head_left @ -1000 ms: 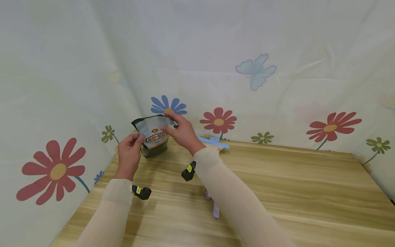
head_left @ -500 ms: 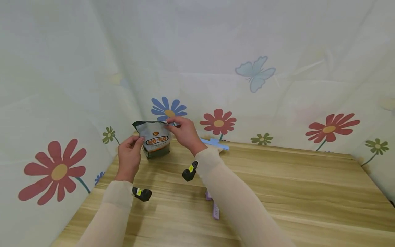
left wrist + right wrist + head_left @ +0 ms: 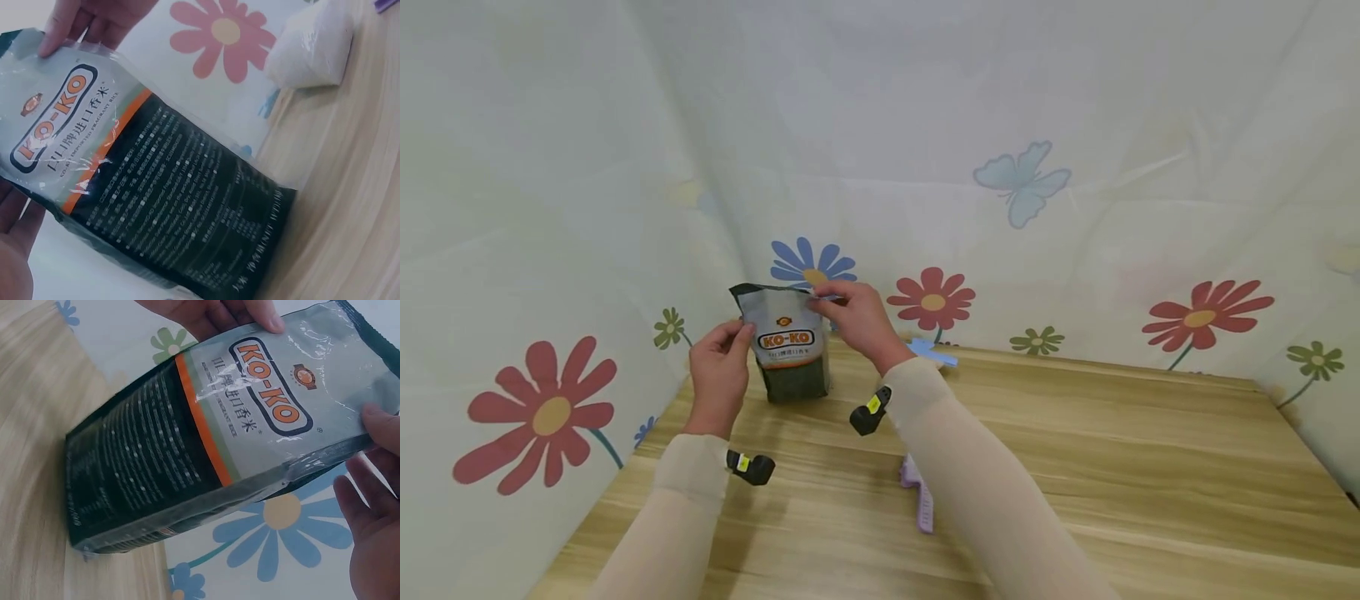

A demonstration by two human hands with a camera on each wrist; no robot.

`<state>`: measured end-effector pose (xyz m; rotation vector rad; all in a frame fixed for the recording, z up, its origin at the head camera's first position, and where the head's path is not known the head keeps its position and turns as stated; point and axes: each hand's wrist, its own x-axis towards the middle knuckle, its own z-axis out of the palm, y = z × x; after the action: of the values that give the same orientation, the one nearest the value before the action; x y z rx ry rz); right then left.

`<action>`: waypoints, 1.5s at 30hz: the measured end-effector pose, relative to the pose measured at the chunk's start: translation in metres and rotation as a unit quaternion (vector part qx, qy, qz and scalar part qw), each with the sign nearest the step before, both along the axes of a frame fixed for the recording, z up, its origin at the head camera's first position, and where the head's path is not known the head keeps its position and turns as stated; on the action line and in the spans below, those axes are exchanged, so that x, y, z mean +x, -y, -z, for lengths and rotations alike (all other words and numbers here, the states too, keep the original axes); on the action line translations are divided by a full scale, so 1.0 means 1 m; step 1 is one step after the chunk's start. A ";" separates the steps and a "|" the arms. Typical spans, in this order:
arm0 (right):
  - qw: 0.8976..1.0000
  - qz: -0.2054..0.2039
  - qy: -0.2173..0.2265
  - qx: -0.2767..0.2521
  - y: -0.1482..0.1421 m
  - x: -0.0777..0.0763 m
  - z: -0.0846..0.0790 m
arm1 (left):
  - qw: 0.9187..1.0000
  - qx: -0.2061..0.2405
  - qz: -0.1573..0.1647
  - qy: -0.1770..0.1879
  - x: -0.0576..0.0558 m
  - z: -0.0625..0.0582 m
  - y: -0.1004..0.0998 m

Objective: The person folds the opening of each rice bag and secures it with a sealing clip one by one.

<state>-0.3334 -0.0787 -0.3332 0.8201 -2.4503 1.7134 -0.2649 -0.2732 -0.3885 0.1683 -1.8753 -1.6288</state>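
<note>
A KO-KO rice bag (image 3: 788,346), silver-grey above and dark green below with an orange stripe, stands at the table's far left corner. Its base seems to meet the table. My left hand (image 3: 718,375) pinches the bag's left side edge, thumb on the front. At the upper right corner, my right hand (image 3: 861,321) grips the bag between thumb and fingers. The right wrist view shows that right hand (image 3: 378,519) with its thumb on the front and other fingers behind the bag. The bag's back is hidden.
A purple plastic piece (image 3: 922,504) lies on the wooden table (image 3: 1112,467) beside my right forearm. A light blue object (image 3: 931,350) is partly behind my right wrist. In the left wrist view, a white wrapped packet (image 3: 312,47) sits near the flowered cloth wall (image 3: 225,28).
My right hand has moved from the bag's front to its upper right corner. The bag has shifted slightly right and now shows more of its dark lower front.
</note>
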 end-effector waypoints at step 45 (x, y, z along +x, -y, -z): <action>0.999 -0.036 0.022 -0.002 -0.049 0.022 0.002 | 0.985 0.082 0.137 -0.067 0.017 -0.003 -0.033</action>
<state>-0.3118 -0.0292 -0.3350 0.8897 -2.4737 1.7788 -0.2478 -0.2404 -0.3850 -0.1339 -1.7197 -1.9291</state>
